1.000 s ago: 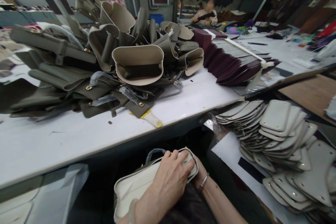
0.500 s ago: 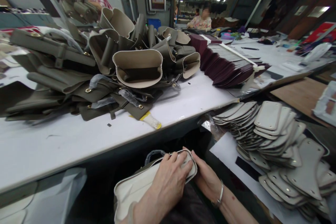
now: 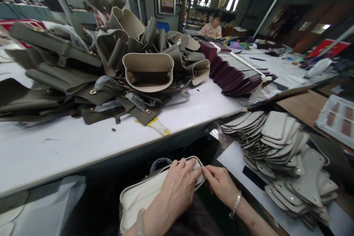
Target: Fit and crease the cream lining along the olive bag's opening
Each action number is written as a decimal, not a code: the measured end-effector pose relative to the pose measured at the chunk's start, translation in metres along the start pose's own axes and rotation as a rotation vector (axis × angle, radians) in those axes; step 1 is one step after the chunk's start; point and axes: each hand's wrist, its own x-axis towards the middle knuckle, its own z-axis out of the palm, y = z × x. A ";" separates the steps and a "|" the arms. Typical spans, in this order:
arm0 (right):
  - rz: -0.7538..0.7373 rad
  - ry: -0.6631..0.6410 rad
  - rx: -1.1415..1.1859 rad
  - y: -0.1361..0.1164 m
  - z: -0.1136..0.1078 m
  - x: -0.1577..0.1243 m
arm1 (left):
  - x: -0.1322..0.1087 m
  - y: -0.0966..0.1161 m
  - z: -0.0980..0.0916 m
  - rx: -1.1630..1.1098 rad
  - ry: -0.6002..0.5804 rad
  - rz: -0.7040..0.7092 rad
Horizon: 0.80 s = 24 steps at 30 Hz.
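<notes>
On my lap at the bottom centre rests a handbag [image 3: 139, 201] with a cream face and a raised edge. A plastic-wrapped handle [image 3: 159, 163] sticks up behind it. My left hand [image 3: 179, 182] lies across the bag's right end, its fingers bent over a pale panel there and gripping it. At the right corner, my right hand [image 3: 221, 184] pinches the bag's edge between thumb and forefinger. What lies under the left palm is hidden.
A pile of grey-brown bags [image 3: 91, 77] covers the left of the white table [image 3: 91, 140]. Bound dark-red pieces [image 3: 235, 75] lie beyond. Cream panels with metal studs [image 3: 282, 155] are stacked at my right. Plastic-covered pieces [image 3: 35, 206] sit lower left. A person [image 3: 211, 29] sits behind.
My right hand has shifted from cupping the bag's end to pinching its edge at the corner. My left hand stays on the bag. The camera view has turned slightly.
</notes>
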 end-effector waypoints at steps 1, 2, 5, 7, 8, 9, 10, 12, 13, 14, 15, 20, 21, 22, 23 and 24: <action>-0.058 0.025 -0.075 -0.001 0.000 0.001 | 0.000 0.000 0.000 0.003 -0.002 0.004; -0.119 0.047 -0.148 -0.002 0.000 0.003 | 0.000 0.000 0.000 0.007 -0.003 0.008; -0.240 0.073 -0.299 -0.002 0.001 0.007 | 0.001 0.000 0.000 0.010 -0.017 0.017; -0.276 0.074 -0.352 -0.001 0.001 0.008 | 0.002 0.000 -0.001 0.018 -0.039 0.017; -0.290 0.080 -0.376 0.000 0.001 0.009 | 0.002 0.000 -0.001 0.026 -0.050 0.014; -0.303 0.085 -0.400 0.000 0.001 0.010 | 0.003 0.000 -0.001 0.036 -0.057 0.012; -0.317 0.089 -0.422 0.000 0.000 0.010 | 0.003 0.000 -0.001 0.045 -0.058 0.012; -0.350 0.103 -0.475 -0.001 -0.001 0.011 | 0.004 0.000 -0.001 0.055 -0.054 0.019; -0.366 0.112 -0.503 -0.001 -0.001 0.011 | 0.004 0.000 0.000 0.056 -0.054 0.026; -0.380 0.122 -0.528 -0.001 -0.002 0.012 | 0.004 0.000 0.000 0.056 -0.058 0.037; -0.388 0.133 -0.550 -0.002 -0.003 0.012 | 0.004 0.000 0.000 0.058 -0.062 0.047; -0.322 0.111 -0.519 -0.009 -0.004 0.011 | 0.004 -0.002 0.000 0.066 -0.033 0.067; -0.291 0.099 -0.455 -0.011 -0.004 0.010 | 0.005 -0.003 -0.001 0.045 -0.031 0.062; -0.261 0.097 -0.381 -0.013 -0.003 0.008 | 0.006 -0.004 -0.002 0.018 -0.039 0.062; -0.232 0.107 -0.307 -0.015 -0.002 0.006 | 0.007 -0.005 -0.004 -0.006 -0.048 0.057; -0.204 0.125 -0.240 -0.017 -0.001 0.004 | 0.010 -0.006 -0.006 -0.026 -0.059 0.052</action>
